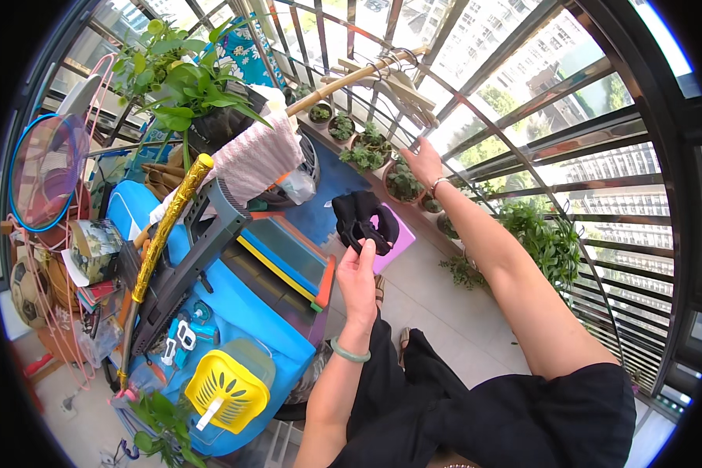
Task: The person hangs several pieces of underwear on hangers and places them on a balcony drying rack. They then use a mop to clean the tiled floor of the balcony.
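Note:
My left hand (356, 282), with a pale green bangle at its wrist, pinches a small black cloth garment (357, 217) in front of me. The garment hangs bunched, with a loop on its right side; its exact kind is unclear. My right hand (423, 162) is stretched out toward the window bars, fingers apart, holding nothing I can see. Just beyond its fingertips, several wooden clothes hangers (404, 92) hang by their hooks from a bamboo pole (343, 84). A pink-and-white towel (249, 158) drapes over the nearer part of the pole.
Below the garment stands a pink stool (400, 239). Potted succulents (364, 152) line the ledge by the barred window. On the left, a blue-covered surface (242, 343) bears a yellow basket (228, 390), a dark toy gun (191, 265) and clutter. A leafy plant (195, 97) stands behind.

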### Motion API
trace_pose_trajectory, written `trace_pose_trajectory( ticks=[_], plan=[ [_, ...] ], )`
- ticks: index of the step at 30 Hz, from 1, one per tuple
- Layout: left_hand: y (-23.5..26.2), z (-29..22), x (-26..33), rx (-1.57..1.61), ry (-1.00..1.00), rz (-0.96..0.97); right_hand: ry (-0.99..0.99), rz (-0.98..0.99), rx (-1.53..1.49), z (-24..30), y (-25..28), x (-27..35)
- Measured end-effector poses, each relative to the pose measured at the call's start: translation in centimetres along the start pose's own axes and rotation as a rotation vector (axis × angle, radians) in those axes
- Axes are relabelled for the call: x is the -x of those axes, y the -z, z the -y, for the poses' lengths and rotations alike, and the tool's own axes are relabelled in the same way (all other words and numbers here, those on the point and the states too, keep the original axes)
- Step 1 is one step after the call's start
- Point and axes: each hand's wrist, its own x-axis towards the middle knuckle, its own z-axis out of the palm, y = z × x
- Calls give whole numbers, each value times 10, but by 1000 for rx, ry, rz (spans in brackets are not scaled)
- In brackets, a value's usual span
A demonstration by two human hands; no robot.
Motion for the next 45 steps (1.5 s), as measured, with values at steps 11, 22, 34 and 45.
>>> trace_pose_trajectory(
  ticks=[11, 22, 34, 45],
  plan=[
    [-38, -6, -84, 40, 21, 15, 240, -29, 45, -8, -44, -23],
    [-34, -12, -71, 70, 27, 5, 308, -44, -287, 31, 22, 40],
    [-26, -1, 16, -47, 24, 110, 337, -101, -277, 12, 124, 192],
    [-45, 5, 218, -172, 42, 430, 104, 283, -1160, -26, 277, 418]
  ],
)
